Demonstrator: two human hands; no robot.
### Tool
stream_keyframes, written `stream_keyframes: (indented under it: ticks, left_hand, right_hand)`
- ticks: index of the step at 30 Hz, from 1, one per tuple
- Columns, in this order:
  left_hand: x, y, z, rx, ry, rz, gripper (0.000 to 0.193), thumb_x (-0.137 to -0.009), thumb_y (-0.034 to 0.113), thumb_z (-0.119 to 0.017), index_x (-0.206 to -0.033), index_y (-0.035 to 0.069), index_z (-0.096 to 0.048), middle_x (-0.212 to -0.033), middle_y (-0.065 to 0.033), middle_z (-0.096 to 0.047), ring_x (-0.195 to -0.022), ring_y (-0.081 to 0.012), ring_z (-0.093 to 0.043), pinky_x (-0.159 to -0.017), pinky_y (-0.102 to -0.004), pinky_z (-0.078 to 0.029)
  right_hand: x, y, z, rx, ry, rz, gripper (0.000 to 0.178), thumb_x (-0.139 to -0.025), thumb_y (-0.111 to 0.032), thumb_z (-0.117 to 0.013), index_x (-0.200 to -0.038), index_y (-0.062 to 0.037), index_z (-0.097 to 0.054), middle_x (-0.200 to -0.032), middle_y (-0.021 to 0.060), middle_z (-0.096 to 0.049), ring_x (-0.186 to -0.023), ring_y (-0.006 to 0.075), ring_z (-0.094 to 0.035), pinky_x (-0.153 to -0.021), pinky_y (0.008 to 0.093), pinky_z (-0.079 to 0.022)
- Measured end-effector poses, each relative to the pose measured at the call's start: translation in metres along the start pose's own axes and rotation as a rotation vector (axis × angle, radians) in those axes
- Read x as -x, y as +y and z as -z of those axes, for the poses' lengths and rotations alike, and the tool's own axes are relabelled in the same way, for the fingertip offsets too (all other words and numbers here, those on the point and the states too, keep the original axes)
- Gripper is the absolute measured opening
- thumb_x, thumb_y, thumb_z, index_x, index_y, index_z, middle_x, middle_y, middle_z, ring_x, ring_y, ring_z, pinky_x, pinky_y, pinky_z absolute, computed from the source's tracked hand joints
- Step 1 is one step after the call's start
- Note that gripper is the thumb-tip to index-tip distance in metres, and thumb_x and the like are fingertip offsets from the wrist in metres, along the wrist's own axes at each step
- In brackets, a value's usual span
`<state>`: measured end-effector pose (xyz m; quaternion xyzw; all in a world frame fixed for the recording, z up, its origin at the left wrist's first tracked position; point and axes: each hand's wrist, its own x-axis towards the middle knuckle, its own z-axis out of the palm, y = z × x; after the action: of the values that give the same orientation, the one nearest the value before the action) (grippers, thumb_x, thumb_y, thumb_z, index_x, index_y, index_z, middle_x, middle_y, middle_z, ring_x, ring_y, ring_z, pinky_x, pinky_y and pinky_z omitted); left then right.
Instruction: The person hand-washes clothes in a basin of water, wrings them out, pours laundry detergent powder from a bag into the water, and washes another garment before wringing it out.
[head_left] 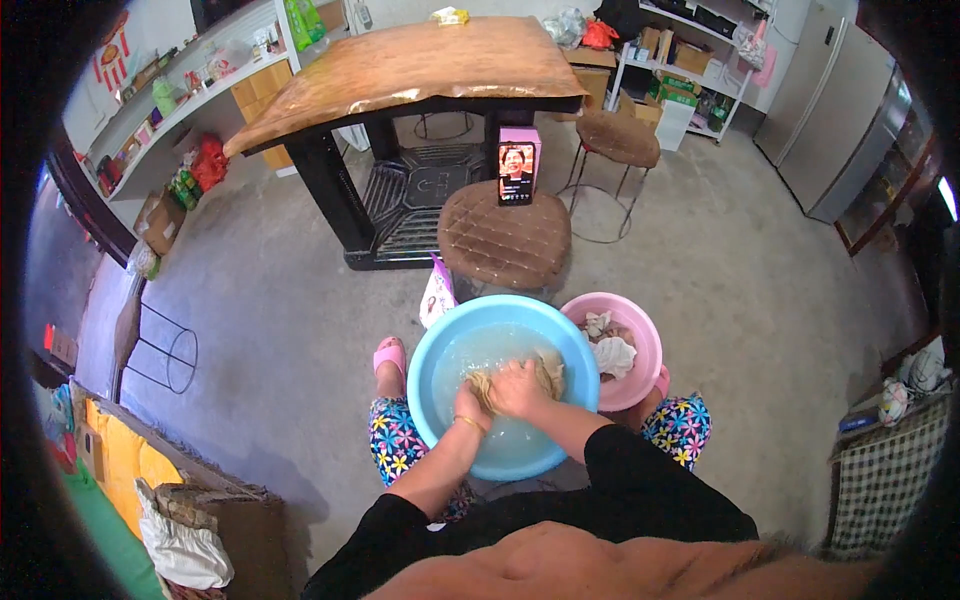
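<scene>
Between my knees stands a large blue basin (421,345) of cloudy water. A tan, wet cloth (549,372) lies bunched in it, partly under the surface. My left hand (473,402) grips the cloth's left end, its fingers wrapped round and partly hidden. My right hand (515,389) is closed over the middle of the same cloth, close beside the left. Touching the blue basin on its right, a smaller pink basin (651,350) holds crumpled white cloth (613,357) and some darker pieces.
Beyond the basins, a brown padded stool (503,240) carries a propped phone (516,175) with a lit screen. A white and purple bag (437,295) stands behind the blue basin. Farther off are a wooden table (420,65), another stool (617,140) and a fridge (832,110).
</scene>
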<state>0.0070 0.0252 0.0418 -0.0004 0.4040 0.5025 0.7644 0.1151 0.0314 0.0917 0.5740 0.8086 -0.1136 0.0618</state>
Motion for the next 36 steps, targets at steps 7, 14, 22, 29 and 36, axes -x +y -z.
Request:
stream_keyframes:
  ticks: [7,14,22,29,36]
  left_hand:
    - [0.001,-0.001,0.000,-0.099,0.210,0.048,0.039,-0.088,0.031,-0.033,-0.114,0.007,-0.048,-0.115,-0.0077,-0.051,-0.104,-0.0240,-0.049,-0.089,-0.0370,-0.037]
    - [-0.002,-0.001,0.001,0.057,-0.047,-0.018,0.043,-0.089,0.033,-0.030,-0.120,0.007,-0.046,-0.121,-0.0083,-0.048,-0.110,-0.0235,-0.046,-0.094,-0.0363,-0.035]
    - [0.028,0.015,-0.017,0.091,0.031,0.016,0.048,-0.089,0.037,-0.025,-0.120,0.007,-0.045,-0.120,-0.0104,-0.049,-0.110,-0.0273,-0.047,-0.095,-0.0416,-0.035]
    - [0.010,0.012,0.001,0.032,-0.003,0.100,0.043,-0.088,0.035,-0.029,-0.112,0.005,-0.049,-0.112,-0.0131,-0.052,-0.103,-0.0300,-0.051,-0.089,-0.0454,-0.040]
    - [0.014,0.005,-0.009,-0.193,0.073,0.094,0.038,-0.087,0.030,-0.032,-0.110,0.005,-0.050,-0.108,-0.0139,-0.053,-0.096,-0.0299,-0.054,-0.084,-0.0456,-0.043]
  right_hand:
    - [-0.032,0.010,-0.008,-0.065,-0.055,-0.056,0.034,-0.081,-0.033,-0.041,-0.086,-0.0105,-0.067,-0.091,0.0118,-0.064,-0.084,0.0258,-0.061,-0.078,0.0434,-0.039]
    - [-0.038,0.021,0.005,-0.365,0.099,-0.207,0.032,-0.080,-0.032,-0.043,-0.077,-0.0087,-0.065,-0.082,0.0149,-0.063,-0.077,0.0316,-0.060,-0.071,0.0440,-0.045]
    - [-0.003,0.032,0.011,-0.571,0.501,0.204,0.019,-0.075,-0.026,-0.053,-0.075,-0.0078,-0.060,-0.069,0.0124,-0.060,-0.065,0.0316,-0.058,-0.065,0.0429,-0.045]
    - [0.024,0.030,0.005,-0.342,0.526,0.060,0.035,-0.074,-0.024,-0.054,-0.106,-0.0103,-0.052,-0.115,0.0197,-0.043,-0.106,0.0363,-0.040,-0.084,0.0496,-0.036]
    - [0.011,0.006,-0.007,-0.161,0.350,-0.350,0.040,-0.077,-0.030,-0.050,-0.113,-0.0130,-0.051,-0.127,0.0173,-0.035,-0.118,0.0368,-0.030,-0.091,0.0617,-0.025]
